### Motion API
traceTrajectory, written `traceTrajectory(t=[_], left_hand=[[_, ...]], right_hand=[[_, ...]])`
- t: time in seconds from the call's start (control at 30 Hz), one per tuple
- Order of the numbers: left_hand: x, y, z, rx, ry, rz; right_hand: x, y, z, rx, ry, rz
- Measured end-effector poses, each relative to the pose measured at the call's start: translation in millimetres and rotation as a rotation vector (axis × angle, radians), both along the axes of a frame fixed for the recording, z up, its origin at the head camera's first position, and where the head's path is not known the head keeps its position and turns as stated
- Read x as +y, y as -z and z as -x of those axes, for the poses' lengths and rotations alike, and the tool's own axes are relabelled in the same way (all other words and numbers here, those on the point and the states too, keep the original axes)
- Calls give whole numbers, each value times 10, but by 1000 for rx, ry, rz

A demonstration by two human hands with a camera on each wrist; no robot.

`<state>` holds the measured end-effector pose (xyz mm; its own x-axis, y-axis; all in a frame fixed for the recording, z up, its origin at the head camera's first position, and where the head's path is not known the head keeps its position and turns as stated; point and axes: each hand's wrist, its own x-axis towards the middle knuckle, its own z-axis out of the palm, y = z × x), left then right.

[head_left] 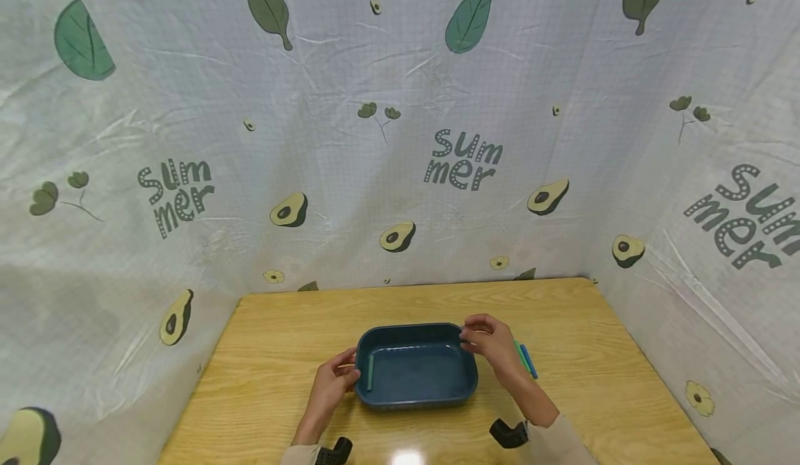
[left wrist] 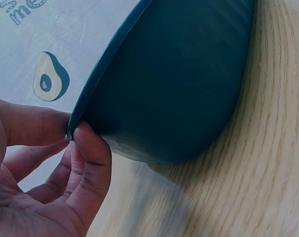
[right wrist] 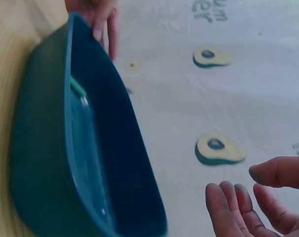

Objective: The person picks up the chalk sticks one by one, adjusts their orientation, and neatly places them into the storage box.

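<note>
1. While your left hand [head_left: 329,385] pinched the dark blue tray [head_left: 425,375] by its rim at nine o'clock, thumb against fingertips with no gap but the rim's thickness, your right hand [head_left: 490,343] hung near two o'clock, thumb and fingers well parted, holding nothing; the right wrist view showed it apart from the tray.
2. The tray lay before you at the centre of the table [head_left: 269,354], opening upward; you couldn't tell whether its base sat quite flush.
3. It looked like thin moulded plastic: probably light, fairly stiff, unlikely to break, a little slick on its glossy walls. The lip at nine and three o'clock seemed your best hold, both sides kept level.
4. Inside, toward nine o'clock, lay a slim green stick [head_left: 370,373], light by its look and liable to slide or roll if you tipped the tray.
5. Outside, at three o'clock, a blue stick [head_left: 529,361] and a bright green stick [head_left: 521,354] lay side by side, partly behind your right hand.
6. You could read no brand or label on tray or sticks; the cloth backdrop [head_left: 350,55] beyond twelve o'clock repeated "summer", split as "sum" over "mer".
</note>
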<state>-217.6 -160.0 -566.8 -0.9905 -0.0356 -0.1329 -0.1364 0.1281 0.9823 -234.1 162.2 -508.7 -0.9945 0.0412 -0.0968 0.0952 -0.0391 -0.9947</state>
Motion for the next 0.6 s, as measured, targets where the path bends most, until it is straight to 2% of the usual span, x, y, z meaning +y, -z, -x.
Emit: traceTrajectory(t=[0.27,0.6], left_hand=[[6,25,6,0,-2,-1],[6,16,12,-13,-7,-5]], right_hand=[[370,71,-50,-1,73,-114],[734,200,-92,10,182,-324]])
